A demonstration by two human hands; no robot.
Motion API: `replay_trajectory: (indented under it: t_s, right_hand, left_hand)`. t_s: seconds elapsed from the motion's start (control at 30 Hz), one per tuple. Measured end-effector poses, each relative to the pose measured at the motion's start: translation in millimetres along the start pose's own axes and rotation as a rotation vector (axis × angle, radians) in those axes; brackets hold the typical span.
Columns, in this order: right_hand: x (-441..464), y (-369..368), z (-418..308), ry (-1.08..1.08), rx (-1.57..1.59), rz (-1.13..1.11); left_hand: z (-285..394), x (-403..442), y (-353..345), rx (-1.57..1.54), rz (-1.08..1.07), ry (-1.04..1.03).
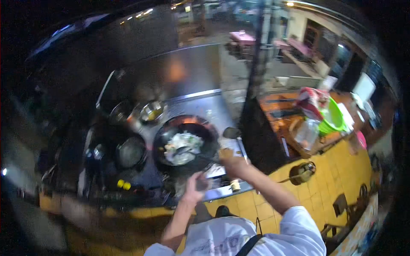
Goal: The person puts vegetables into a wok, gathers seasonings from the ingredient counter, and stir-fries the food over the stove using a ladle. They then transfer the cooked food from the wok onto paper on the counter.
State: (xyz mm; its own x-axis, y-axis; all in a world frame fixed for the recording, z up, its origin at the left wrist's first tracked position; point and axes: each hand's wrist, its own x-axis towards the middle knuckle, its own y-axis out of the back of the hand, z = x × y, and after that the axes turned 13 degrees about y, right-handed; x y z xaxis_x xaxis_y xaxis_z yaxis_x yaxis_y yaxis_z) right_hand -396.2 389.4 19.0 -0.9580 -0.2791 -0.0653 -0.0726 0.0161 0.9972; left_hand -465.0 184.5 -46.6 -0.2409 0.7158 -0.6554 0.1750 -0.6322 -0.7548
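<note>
Right hand (232,166) grasps wok ladle (205,158), its head in pale food mix (190,140) inside black wok (209,138) on steel cooktop (215,109). Left hand (195,186) near wok's near rim, blurred; cannot tell whether gripping.

Counts: 2 hands, 1 left hand (195,187) and 1 right hand (234,165). Woks: 1 big wok (210,144). Ladles: 1 ladle (184,153). 1 smaller pan (131,153). 2 metal bowls (161,112). 2 yellow round pieces (124,184). 1 lime-green tub (336,115), 1 red-and-white cloth (310,102). Pink tables (243,38): at least 2, exact number unclear.
</note>
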Motion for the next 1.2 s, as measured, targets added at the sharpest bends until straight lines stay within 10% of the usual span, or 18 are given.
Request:
replay_trajectory:
  t_s: [0.23,0.37,0.43,0.67,0.8,0.93,1.0,1.03,1.1,1.13,1.2]
  right_hand:
    - [-27.4,52.6,-4.8,-0.022,0.41,-0.138]
    - [-30.5,57.7,-38.0,-0.216,0.264,-0.189]
    - [-25.9,51.9,-35.8,-0.216,0.301,-0.186]
    - [-35.3,-4.1,-38.2,-0.066,-0.065,0.022]
    - [-25.0,-2.4,-38.3,-0.072,0.152,0.016]
    - [-22.6,8.9,-40.2,-0.128,0.29,-0.052]
    - [-18.1,-6.7,-41.8,-0.159,0.23,-0.012]
    - [-16.8,-9.4,-44.6,-0.176,0.153,-0.07]
    - [-10.7,1.9,-52.7,-0.208,0.14,-0.085]
    - [-10.4,8.9,-55.7,-0.221,0.168,-0.076]
    - [-17.5,12.3,-50.7,-0.138,0.258,0.053]
  left_hand:
    - [11.4,4.7,38.1,-0.016,0.017,0.065]
    - [-50.1,-23.3,52.2,0.677,0.007,-0.125]
    - [-53.4,-56.4,24.9,0.414,-0.116,0.259]
    - [-17.5,-53.4,-5.3,0.266,0.435,-0.02]
    - [-49.0,-66.6,26.1,0.187,0.092,0.236]
    - [35.5,-43.9,31.1,0.211,-0.034,0.149]
    - [16.2,-45.3,22.5,0.481,0.241,-0.029]
    - [-5.7,-56.5,28.8,1.017,0.205,-0.538]
    - [-41.2,-65.9,46.6,1.045,0.008,-0.479]
    - [-45.2,-65.3,48.7,0.521,-0.104,0.094]
    - [-29.4,-68.5,29.3,0.612,-0.071,-0.059]
